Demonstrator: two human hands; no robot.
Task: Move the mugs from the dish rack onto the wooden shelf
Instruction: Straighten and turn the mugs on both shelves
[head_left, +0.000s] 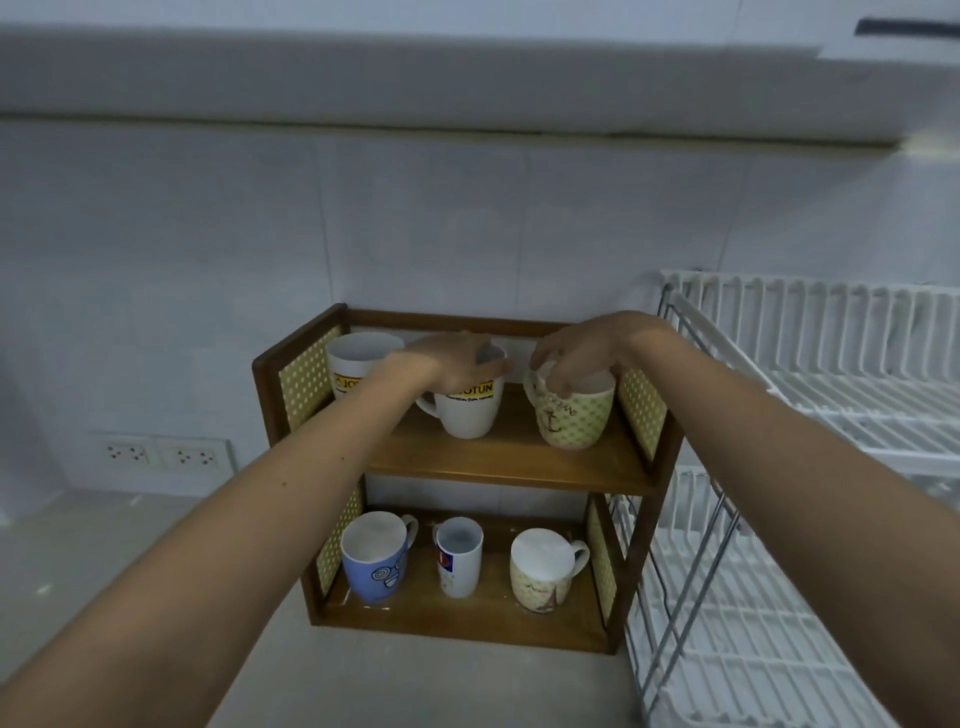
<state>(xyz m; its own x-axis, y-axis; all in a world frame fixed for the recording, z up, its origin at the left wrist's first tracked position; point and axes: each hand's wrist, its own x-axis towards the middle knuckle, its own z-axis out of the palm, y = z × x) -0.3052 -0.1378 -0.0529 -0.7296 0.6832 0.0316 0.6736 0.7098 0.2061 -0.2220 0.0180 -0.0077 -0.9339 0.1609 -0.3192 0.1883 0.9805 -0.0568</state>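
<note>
The two-tier wooden shelf (498, 460) stands on the counter against the wall. On its top tier my left hand (452, 358) grips the rim of a white mug with a yellow label (470, 410). My right hand (576, 348) holds the rim of a green-dotted anchor mug (574, 418) at the right end. Another white labelled mug (358, 364) stands at the left end. The bottom tier holds a blue mug (374, 561), a slim white mug (458, 556) and a cream mug (543, 571). The white dish rack (810, 395) to the right shows no mugs.
Wall sockets (161, 454) sit low on the tiled wall left of the shelf. The grey counter (405, 680) runs in front. The rack's metal legs (691, 582) stand close to the shelf's right side.
</note>
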